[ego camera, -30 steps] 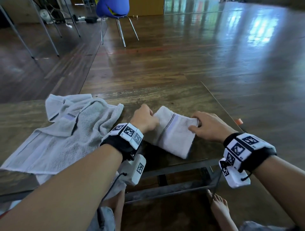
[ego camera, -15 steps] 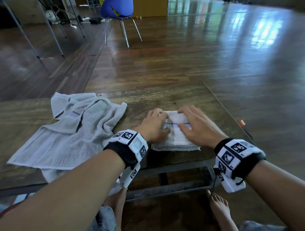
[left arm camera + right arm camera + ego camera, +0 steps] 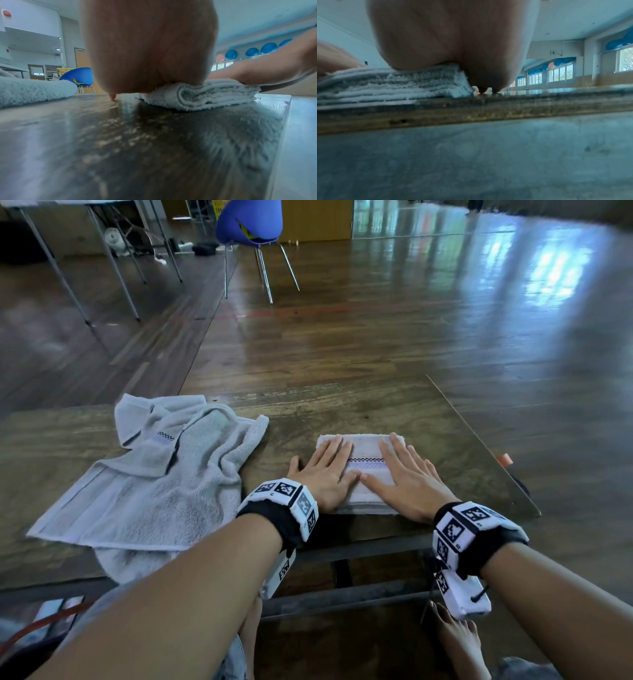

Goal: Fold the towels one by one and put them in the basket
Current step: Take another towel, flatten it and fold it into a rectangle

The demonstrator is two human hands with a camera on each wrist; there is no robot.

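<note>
A small white towel (image 3: 364,448), folded into a thick square, lies near the right end of the wooden table (image 3: 342,409). My left hand (image 3: 325,470) lies flat on its left half with straight fingers. My right hand (image 3: 407,477) lies flat on its right half, the outer fingers over the towel's edge. In the left wrist view the folded towel (image 3: 202,94) shows stacked layers under the palm (image 3: 147,47). The right wrist view shows the layered towel (image 3: 385,82) beneath my right palm (image 3: 453,40). No basket is in view.
A large grey towel (image 3: 154,474) lies crumpled and unfolded on the table's left half, hanging over the near edge. A blue chair (image 3: 253,224) and metal table legs (image 3: 113,265) stand on the wooden floor beyond. My bare foot (image 3: 459,642) is under the table.
The small towel was folded over once more into a compact square. Both hands went from gripping its edges to lying flat and pressing it down.
</note>
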